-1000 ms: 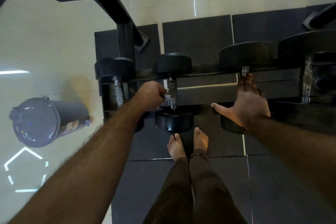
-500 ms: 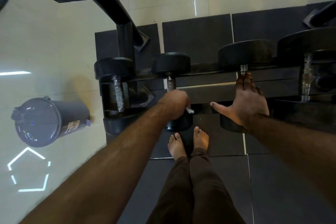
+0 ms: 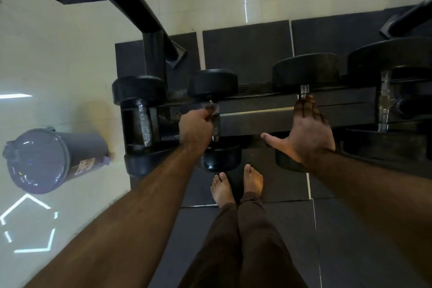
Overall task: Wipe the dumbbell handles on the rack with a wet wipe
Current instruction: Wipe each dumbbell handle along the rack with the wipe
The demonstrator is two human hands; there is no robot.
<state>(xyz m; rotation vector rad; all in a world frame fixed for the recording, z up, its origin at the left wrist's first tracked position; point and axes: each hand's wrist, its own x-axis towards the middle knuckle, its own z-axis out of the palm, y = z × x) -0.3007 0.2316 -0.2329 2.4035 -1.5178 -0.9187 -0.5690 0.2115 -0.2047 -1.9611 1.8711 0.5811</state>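
Single view, head-worn, wide-angle. Looks steeply down from above the person's own arms and bare feet (image 3: pixel 236 184) onto the dumbbell rack (image 3: pixel 257 121) just ahead. Rack close, mid-frame; floor mats (image 3: pixel 247 51) behind it, a bin (image 3: pixel 46 161) at far left. Edges bend. No second view to compare.

The black rack (image 3: pixel 257 121) stands on dark floor mats (image 3: pixel 247 54) and carries four dumbbells (image 3: pixel 140 112) side by side; a grey bin (image 3: pixel 46 161) stands on the adjoining pale floor (image 3: pixel 58 54).
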